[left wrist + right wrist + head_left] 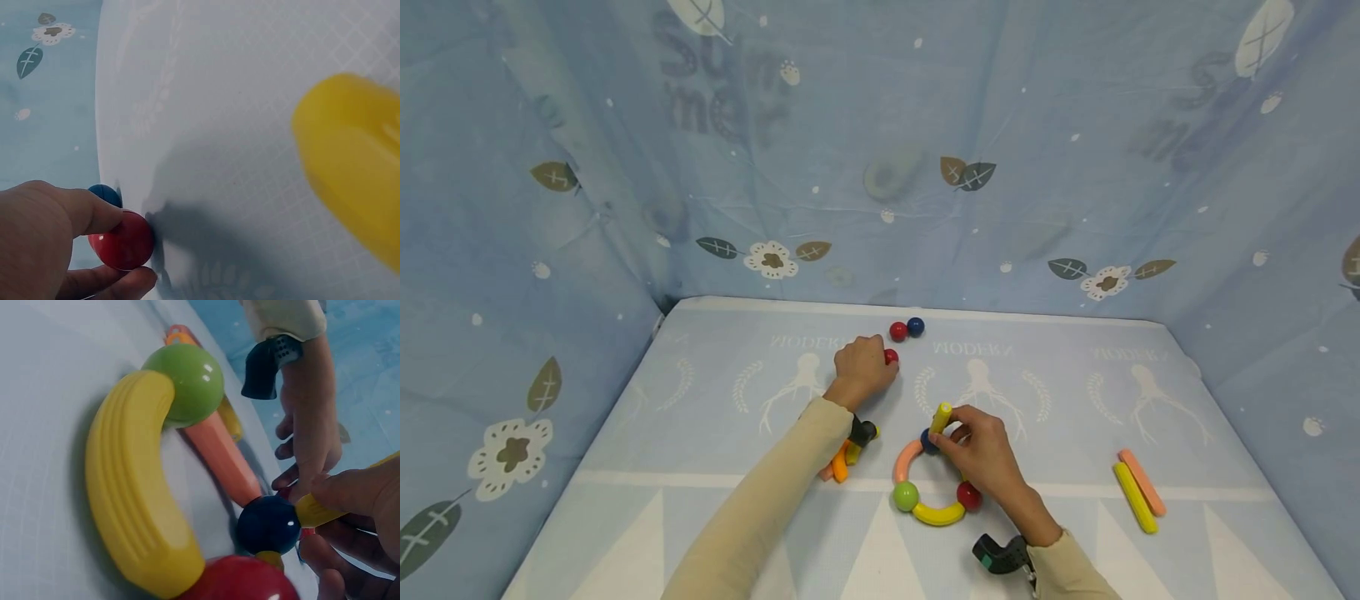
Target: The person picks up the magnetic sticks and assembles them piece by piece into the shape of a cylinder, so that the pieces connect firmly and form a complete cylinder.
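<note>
My left hand [863, 367] pinches a red ball [128, 242] between thumb and fingers, low at the mat toward the back. Thumb and fingers of my right hand [983, 450] grip a yellow stick [941, 416], which stands up from a blue ball [269, 525] and meets it at its lower end. That ball belongs to a ring lying on the mat. Around the ring run a salmon curved piece [905, 461], a green ball [906, 497], a yellow curved piece [938, 515] and a red ball [969, 497]. Another yellow piece is mostly hidden behind my right hand.
Behind my left hand sit a loose red ball [898, 332] and a blue ball [915, 327]. Orange, salmon and yellow pieces [840, 465] lie partly under my left wrist. At the right are a yellow stick [1136, 497] and a salmon stick [1142, 482]. Blue curtains enclose the mat.
</note>
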Action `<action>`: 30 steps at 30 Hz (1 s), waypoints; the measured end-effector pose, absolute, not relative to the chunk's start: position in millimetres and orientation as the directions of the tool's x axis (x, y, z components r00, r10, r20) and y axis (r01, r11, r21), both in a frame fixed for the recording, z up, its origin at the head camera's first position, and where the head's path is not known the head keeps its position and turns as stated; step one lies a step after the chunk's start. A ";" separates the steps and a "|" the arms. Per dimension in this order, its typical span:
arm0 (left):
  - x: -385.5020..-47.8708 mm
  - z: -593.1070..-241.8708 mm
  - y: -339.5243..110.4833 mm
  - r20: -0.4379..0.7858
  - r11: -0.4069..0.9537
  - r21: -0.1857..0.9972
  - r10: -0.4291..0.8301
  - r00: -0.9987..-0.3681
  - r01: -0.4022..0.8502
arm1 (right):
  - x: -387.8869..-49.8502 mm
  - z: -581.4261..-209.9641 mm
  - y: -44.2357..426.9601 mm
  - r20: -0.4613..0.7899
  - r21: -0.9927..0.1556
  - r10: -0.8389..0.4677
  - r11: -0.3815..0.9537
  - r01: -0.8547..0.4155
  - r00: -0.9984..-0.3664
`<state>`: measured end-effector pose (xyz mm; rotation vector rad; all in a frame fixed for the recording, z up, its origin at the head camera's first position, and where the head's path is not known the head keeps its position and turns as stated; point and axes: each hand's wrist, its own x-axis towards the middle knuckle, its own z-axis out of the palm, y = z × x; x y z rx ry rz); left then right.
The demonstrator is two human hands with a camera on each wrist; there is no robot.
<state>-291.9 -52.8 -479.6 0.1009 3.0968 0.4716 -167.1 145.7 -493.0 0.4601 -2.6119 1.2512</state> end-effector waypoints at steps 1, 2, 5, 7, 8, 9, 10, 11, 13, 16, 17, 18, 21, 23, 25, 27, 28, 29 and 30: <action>-291.7 -479.4 -53.0 0.003 0.953 0.297 0.068 -0.998 0.065 | -168.0 -494.8 145.6 0.322 -0.706 -0.194 0.602 -0.372 -0.926; -291.1 -478.8 -53.2 0.000 0.951 0.300 0.071 -0.997 0.068 | -168.8 -496.6 145.5 0.327 -0.694 -0.202 0.612 -0.380 -0.923; -288.2 -476.2 -53.3 -0.009 0.945 0.319 0.081 -0.997 0.074 | -170.4 -501.1 145.6 0.335 -0.663 -0.217 0.637 -0.393 -0.917; -285.0 -472.0 -53.2 -0.006 0.935 0.345 0.087 -0.996 0.080 | -171.6 -502.9 145.7 0.344 -0.648 -0.226 0.646 -0.404 -0.912; -283.3 -469.5 -53.3 0.000 0.930 0.356 0.093 -0.996 0.086 | -171.9 -503.2 145.6 0.351 -0.643 -0.230 0.646 -0.412 -0.908; -281.4 -466.9 -53.4 0.012 0.925 0.367 0.103 -0.995 0.100 | -172.3 -503.3 145.5 0.357 -0.639 -0.233 0.646 -0.418 -0.905; -278.6 -463.3 -53.5 0.025 0.916 0.383 0.116 -0.993 0.117 | -172.8 -503.2 145.5 0.362 -0.634 -0.237 0.647 -0.424 -0.902; -275.3 -459.2 -53.5 0.043 0.906 0.400 0.131 -0.991 0.137 | -173.2 -502.8 145.3 0.364 -0.632 -0.240 0.646 -0.428 -0.900; -267.3 -451.0 -53.4 0.091 0.879 0.436 0.172 -0.981 0.195 | -173.3 -501.9 145.1 0.365 -0.632 -0.243 0.644 -0.431 -0.899; -250.3 -436.9 -52.9 0.172 0.813 0.496 0.251 -0.953 0.304 | -173.1 -501.0 145.2 0.357 -0.637 -0.242 0.643 -0.425 -0.902; -244.1 -432.5 -52.4 0.198 0.789 0.512 0.277 -0.940 0.340 | -172.9 -500.9 145.4 0.355 -0.637 -0.240 0.645 -0.422 -0.903; -237.7 -428.2 -52.0 0.219 0.764 0.525 0.303 -0.927 0.374 | -172.7 -501.0 145.6 0.355 -0.635 -0.239 0.648 -0.421 -0.904; -219.6 -417.6 -50.1 0.263 0.704 0.547 0.370 -0.891 0.453 | -172.9 -501.7 146.3 0.363 -0.630 -0.240 0.648 -0.427 -0.900; -210.8 -413.9 -48.0 0.286 0.679 0.548 0.397 -0.872 0.489 | -173.1 -502.0 146.8 0.369 -0.626 -0.243 0.648 -0.434 -0.897; -205.0 -412.6 -45.9 0.302 0.661 0.547 0.416 -0.858 0.513 | -173.5 -502.7 147.2 0.377 -0.626 -0.246 0.643 -0.441 -0.893; -201.6 -412.1 -44.2 0.317 0.649 0.544 0.428 -0.846 0.532 | -173.6 -503.7 147.4 0.385 -0.622 -0.248 0.642 -0.449 -0.889; -200.6 -412.4 -43.5 0.322 0.645 0.542 0.432 -0.842 0.539 | -173.7 -504.1 147.4 0.388 -0.621 -0.248 0.641 -0.451 -0.887; -199.9 -412.8 -43.2 0.326 0.641 0.542 0.435 -0.839 0.544 | -173.6 -504.5 147.3 0.393 -0.621 -0.249 0.638 -0.455 -0.885; -199.4 -412.9 -43.1 0.329 0.638 0.541 0.439 -0.836 0.548 | -173.7 -505.0 147.2 0.396 -0.619 -0.249 0.638 -0.458 -0.884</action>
